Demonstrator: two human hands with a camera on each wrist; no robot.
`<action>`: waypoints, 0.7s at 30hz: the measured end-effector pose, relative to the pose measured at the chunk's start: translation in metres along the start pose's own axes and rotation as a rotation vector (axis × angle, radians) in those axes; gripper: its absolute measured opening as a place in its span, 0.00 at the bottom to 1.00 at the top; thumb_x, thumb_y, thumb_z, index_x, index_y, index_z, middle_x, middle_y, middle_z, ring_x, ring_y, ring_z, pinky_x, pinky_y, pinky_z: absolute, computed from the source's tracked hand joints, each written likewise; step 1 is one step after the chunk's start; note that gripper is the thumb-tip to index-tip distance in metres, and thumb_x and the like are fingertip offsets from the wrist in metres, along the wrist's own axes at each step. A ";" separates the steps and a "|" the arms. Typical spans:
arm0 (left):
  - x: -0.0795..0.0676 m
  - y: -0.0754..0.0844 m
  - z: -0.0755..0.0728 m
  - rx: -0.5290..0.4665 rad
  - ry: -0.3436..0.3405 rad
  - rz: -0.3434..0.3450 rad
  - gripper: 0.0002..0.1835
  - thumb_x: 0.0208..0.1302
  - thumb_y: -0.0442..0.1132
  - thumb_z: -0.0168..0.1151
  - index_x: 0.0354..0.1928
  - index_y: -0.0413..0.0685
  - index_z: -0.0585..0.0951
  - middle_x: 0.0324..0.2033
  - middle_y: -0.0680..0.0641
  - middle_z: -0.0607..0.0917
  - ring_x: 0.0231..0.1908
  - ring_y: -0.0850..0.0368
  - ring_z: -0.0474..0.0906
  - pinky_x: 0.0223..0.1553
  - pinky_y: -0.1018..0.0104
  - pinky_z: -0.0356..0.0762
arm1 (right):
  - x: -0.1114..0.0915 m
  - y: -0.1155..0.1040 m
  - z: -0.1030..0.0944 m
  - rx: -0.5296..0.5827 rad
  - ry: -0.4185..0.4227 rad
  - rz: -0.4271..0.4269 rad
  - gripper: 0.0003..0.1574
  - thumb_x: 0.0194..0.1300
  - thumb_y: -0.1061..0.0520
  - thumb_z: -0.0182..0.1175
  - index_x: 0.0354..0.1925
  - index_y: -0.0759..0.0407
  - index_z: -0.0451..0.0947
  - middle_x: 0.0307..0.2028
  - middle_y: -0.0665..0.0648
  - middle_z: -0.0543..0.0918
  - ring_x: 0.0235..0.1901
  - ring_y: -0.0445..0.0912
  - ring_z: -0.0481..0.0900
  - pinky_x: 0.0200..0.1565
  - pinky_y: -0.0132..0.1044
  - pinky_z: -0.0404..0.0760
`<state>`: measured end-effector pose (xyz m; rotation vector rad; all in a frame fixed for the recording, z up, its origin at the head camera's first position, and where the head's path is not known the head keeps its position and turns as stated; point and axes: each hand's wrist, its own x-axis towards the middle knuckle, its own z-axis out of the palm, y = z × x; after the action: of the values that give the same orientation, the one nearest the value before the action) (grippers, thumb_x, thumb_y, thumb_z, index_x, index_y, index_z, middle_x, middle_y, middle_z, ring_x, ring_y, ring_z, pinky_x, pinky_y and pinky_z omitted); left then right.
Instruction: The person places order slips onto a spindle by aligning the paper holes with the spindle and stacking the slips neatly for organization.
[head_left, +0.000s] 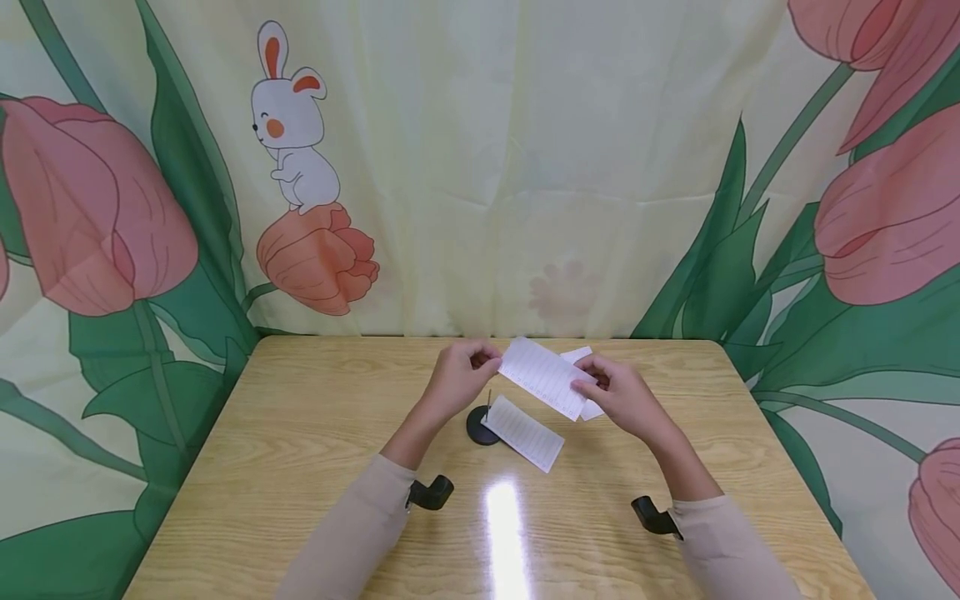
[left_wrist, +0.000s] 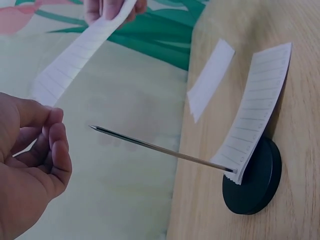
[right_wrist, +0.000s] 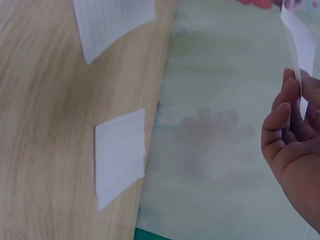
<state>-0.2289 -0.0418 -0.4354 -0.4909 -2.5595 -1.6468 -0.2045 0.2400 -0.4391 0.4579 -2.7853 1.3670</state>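
A lined paper slip (head_left: 543, 377) is held up above the table between both hands. My left hand (head_left: 467, 371) pinches its left corner with thumb and fingertips. The right hand (head_left: 617, 393) grips the opposite end, thumb on the printed face. Below stands a receipt spike with a round black base (left_wrist: 260, 185) and a thin pointed metal rod (left_wrist: 150, 146). Other lined slips (left_wrist: 262, 95) are pierced at one end by the rod, low down by the base, and their free end sticks out to the side. The spike's tip is beside the left fingertips in the left wrist view.
A small stack of white slips (right_wrist: 120, 155) lies on the table near its back edge, partly behind the held slip in the head view. The wooden table (head_left: 322, 433) ends at a tulip-print curtain (head_left: 450, 167). Both wrists carry black camera mounts (head_left: 431, 493).
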 end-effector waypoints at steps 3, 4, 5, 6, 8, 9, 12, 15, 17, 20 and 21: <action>-0.002 0.000 -0.002 0.015 -0.026 -0.010 0.04 0.71 0.34 0.66 0.38 0.44 0.87 0.31 0.49 0.87 0.32 0.58 0.78 0.35 0.68 0.79 | -0.003 0.001 0.003 -0.016 -0.007 -0.007 0.11 0.69 0.61 0.67 0.48 0.63 0.82 0.39 0.59 0.86 0.33 0.45 0.78 0.33 0.31 0.79; -0.003 0.000 -0.003 0.018 -0.033 -0.013 0.04 0.70 0.34 0.66 0.38 0.44 0.88 0.31 0.49 0.87 0.32 0.58 0.79 0.35 0.68 0.79 | -0.003 0.001 0.004 -0.021 -0.007 -0.008 0.10 0.69 0.61 0.67 0.48 0.62 0.82 0.39 0.58 0.86 0.33 0.45 0.78 0.33 0.31 0.79; -0.003 0.000 -0.003 0.022 -0.040 -0.015 0.04 0.71 0.34 0.66 0.38 0.44 0.88 0.31 0.49 0.87 0.32 0.58 0.79 0.34 0.68 0.79 | -0.004 0.001 0.006 -0.029 -0.008 -0.006 0.10 0.69 0.61 0.67 0.48 0.62 0.82 0.38 0.58 0.86 0.32 0.45 0.77 0.33 0.31 0.78; -0.004 0.000 -0.004 0.024 -0.045 -0.018 0.04 0.71 0.34 0.66 0.38 0.43 0.88 0.31 0.49 0.87 0.32 0.59 0.79 0.34 0.68 0.79 | -0.004 0.001 0.007 -0.030 -0.008 -0.007 0.10 0.69 0.61 0.67 0.47 0.62 0.82 0.38 0.58 0.86 0.32 0.45 0.77 0.34 0.31 0.78; -0.005 -0.002 -0.005 0.024 -0.053 -0.021 0.04 0.71 0.34 0.66 0.38 0.43 0.88 0.31 0.48 0.87 0.32 0.59 0.80 0.35 0.68 0.79 | -0.005 0.001 0.009 -0.032 -0.011 -0.005 0.10 0.69 0.61 0.68 0.47 0.62 0.83 0.38 0.57 0.86 0.32 0.45 0.77 0.33 0.31 0.78; -0.006 -0.002 -0.005 0.023 -0.054 -0.025 0.04 0.70 0.34 0.66 0.38 0.43 0.88 0.31 0.48 0.87 0.32 0.59 0.80 0.35 0.68 0.79 | -0.005 0.001 0.010 -0.030 -0.014 -0.002 0.10 0.69 0.61 0.68 0.47 0.62 0.83 0.37 0.57 0.86 0.32 0.45 0.77 0.33 0.31 0.78; -0.007 -0.004 -0.006 0.026 -0.058 -0.031 0.04 0.70 0.34 0.66 0.38 0.43 0.87 0.31 0.48 0.87 0.32 0.59 0.80 0.35 0.68 0.79 | -0.005 0.001 0.013 -0.024 -0.024 0.002 0.10 0.69 0.61 0.68 0.47 0.62 0.82 0.37 0.57 0.86 0.32 0.45 0.77 0.32 0.32 0.78; -0.009 -0.006 -0.007 0.031 -0.062 -0.035 0.03 0.70 0.33 0.66 0.38 0.43 0.87 0.31 0.49 0.86 0.32 0.59 0.79 0.34 0.68 0.79 | -0.006 0.002 0.015 -0.025 -0.037 0.014 0.10 0.69 0.60 0.67 0.47 0.61 0.82 0.37 0.56 0.86 0.32 0.45 0.77 0.32 0.32 0.79; -0.010 -0.008 -0.006 0.030 -0.066 -0.043 0.04 0.70 0.33 0.66 0.38 0.44 0.87 0.31 0.49 0.86 0.31 0.59 0.79 0.33 0.68 0.79 | -0.007 0.002 0.016 -0.029 -0.043 0.020 0.10 0.69 0.60 0.67 0.47 0.61 0.83 0.37 0.56 0.86 0.32 0.45 0.78 0.32 0.32 0.79; -0.011 -0.010 -0.006 0.029 -0.071 -0.056 0.04 0.70 0.34 0.66 0.38 0.44 0.87 0.31 0.49 0.87 0.31 0.59 0.79 0.33 0.68 0.79 | -0.007 0.003 0.018 -0.031 -0.044 0.028 0.10 0.69 0.60 0.68 0.47 0.61 0.83 0.38 0.56 0.86 0.33 0.44 0.79 0.33 0.32 0.80; -0.012 -0.011 -0.006 0.030 -0.073 -0.056 0.04 0.71 0.34 0.66 0.38 0.44 0.87 0.31 0.49 0.87 0.31 0.59 0.79 0.33 0.68 0.79 | -0.007 0.003 0.019 -0.029 -0.045 0.029 0.10 0.69 0.60 0.68 0.47 0.61 0.83 0.38 0.57 0.86 0.34 0.44 0.79 0.34 0.32 0.80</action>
<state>-0.2215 -0.0538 -0.4449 -0.4911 -2.6693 -1.6349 -0.1967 0.2292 -0.4543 0.4551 -2.8548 1.3365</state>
